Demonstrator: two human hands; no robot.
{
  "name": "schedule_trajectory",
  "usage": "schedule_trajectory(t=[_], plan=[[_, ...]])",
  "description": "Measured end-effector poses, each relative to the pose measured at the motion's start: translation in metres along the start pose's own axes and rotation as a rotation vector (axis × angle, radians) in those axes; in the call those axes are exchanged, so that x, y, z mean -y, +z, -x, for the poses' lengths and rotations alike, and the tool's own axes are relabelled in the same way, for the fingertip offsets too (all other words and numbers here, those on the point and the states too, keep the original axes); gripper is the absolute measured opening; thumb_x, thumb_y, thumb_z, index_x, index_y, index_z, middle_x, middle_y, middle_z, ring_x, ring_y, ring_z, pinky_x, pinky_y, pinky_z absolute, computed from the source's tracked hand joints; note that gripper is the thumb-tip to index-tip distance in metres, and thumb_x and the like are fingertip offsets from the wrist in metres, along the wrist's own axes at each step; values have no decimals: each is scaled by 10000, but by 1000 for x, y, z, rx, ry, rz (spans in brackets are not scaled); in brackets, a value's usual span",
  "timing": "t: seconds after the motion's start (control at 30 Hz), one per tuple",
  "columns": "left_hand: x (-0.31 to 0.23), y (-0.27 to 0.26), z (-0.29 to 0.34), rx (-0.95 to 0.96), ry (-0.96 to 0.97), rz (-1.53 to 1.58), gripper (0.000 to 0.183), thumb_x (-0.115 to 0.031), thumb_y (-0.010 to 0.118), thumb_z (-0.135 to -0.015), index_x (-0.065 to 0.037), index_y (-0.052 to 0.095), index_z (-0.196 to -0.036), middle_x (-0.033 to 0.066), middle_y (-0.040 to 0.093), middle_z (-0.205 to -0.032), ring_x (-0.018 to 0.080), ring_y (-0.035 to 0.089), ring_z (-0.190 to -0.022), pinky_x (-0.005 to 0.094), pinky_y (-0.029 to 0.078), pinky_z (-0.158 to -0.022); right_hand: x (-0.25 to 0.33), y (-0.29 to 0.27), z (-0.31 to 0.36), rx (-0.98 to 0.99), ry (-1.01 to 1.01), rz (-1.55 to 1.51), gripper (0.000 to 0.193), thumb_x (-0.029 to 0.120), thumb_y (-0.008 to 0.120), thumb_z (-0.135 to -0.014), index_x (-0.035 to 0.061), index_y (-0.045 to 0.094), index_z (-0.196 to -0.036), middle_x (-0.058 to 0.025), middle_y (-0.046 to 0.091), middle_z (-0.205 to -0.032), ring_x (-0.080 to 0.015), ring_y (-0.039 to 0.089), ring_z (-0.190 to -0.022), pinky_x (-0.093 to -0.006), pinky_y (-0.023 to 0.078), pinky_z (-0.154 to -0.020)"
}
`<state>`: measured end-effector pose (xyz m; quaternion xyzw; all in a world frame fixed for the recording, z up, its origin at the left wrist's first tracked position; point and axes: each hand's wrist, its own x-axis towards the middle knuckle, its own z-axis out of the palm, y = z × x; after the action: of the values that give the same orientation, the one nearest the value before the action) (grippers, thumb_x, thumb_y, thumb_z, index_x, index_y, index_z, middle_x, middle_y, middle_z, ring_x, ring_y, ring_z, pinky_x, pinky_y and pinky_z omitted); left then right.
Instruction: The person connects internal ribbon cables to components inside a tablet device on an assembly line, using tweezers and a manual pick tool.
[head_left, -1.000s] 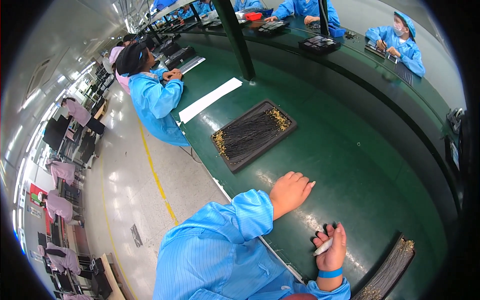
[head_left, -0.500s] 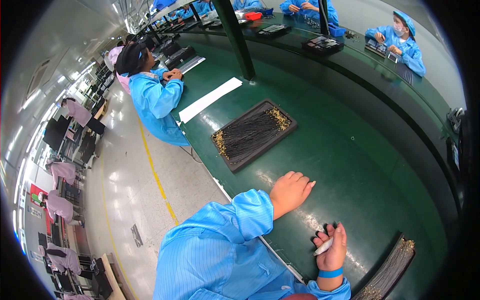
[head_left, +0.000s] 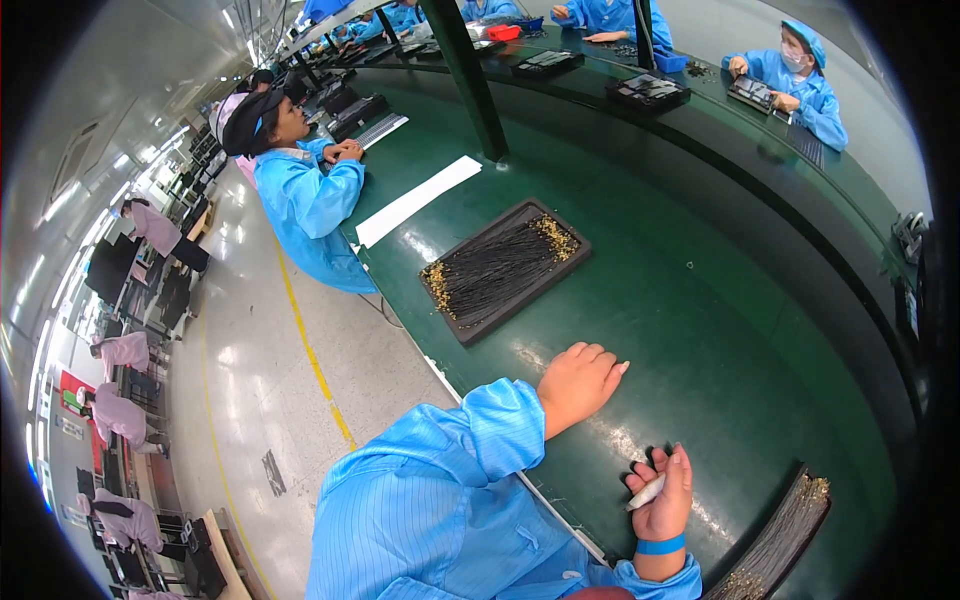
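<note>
My left hand [head_left: 582, 385] rests palm down on the green tabletop, its fingers loosely bent and the thumb sticking out. Nothing shows in it, though its underside is hidden. Nearer to me, my right hand [head_left: 664, 502] lies palm up with half-curled fingers apart. A small white piece [head_left: 647, 492] sits against that hand's finger side; whether it is a finger cover or a loose item, I cannot tell. A blue wristband [head_left: 660, 546] circles the right wrist. Beyond my left hand is a dark tray [head_left: 485, 331] of thin black cables [head_left: 505, 262] with gold-coloured ends.
A second dark tray [head_left: 822, 515] with similar cables stands at the lower right. A long white strip [head_left: 420, 200] lies past the first tray, near a green post [head_left: 465, 80]. One co-worker [head_left: 305, 190] sits at the table's left edge; others work beyond the dark raised line [head_left: 740, 165].
Both my hands stay where they were. The co-worker at the left has lifted and turned their head. Across the line, two people's hands have shifted.
</note>
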<state>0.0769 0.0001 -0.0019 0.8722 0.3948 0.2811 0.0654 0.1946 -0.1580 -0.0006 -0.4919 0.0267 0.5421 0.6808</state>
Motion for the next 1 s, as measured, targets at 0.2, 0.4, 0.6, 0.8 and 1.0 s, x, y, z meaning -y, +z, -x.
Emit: schedule_trajectory(t=[0.2, 0.4, 0.6, 0.8, 1.0], plan=[[-1, -1, -1, -17, 7, 1, 173, -198, 515, -746, -49, 550, -664, 73, 511, -678, 229, 492, -681, 315, 423, -606, 0, 0, 1, -6, -8, 0, 346, 240, 449, -828, 70, 343, -1110, -96, 504, -902, -179, 537, -663, -299, 490, -517], [0, 0, -1, -27, 8, 2, 172, -196, 516, -745, -50, 549, -661, 74, 512, -674, 228, 494, -676, 314, 423, -608, 0, 0, 0, -7, -8, 10, 362, 248, 453, -826, 67, 338, -1118, -98, 503, -907, -179, 536, -661, -300, 490, -518], [-1, -1, -1, -21, 11, 4, 173, -197, 516, -744, -49, 547, -660, 75, 511, -672, 228, 495, -678, 312, 424, -611, 0, 0, 0, -15, -5, 26, 374, 248, 452, -826, 63, 330, -1128, -98, 502, -911, -179, 537, -662, -301, 489, -520], [-1, -2, 0, 9, -6, 12, 178, -203, 504, -752, -43, 573, -715, 80, 534, -699, 239, 503, -675, 315, 413, -628, 0, 0, 0, -4, -8, 8, 377, 245, 455, -825, 61, 330, -1130, -101, 503, -911, -180, 537, -661, -302, 489, -519], [-1, -2, 0, 22, -14, 8, 185, -210, 501, -755, -43, 573, -718, 80, 534, -699, 241, 504, -676, 320, 415, -625, 0, -1, 0, -4, -9, 14, 379, 251, 461, -821, 62, 335, -1125, -101, 504, -906, -181, 536, -659, -302, 490, -518]])
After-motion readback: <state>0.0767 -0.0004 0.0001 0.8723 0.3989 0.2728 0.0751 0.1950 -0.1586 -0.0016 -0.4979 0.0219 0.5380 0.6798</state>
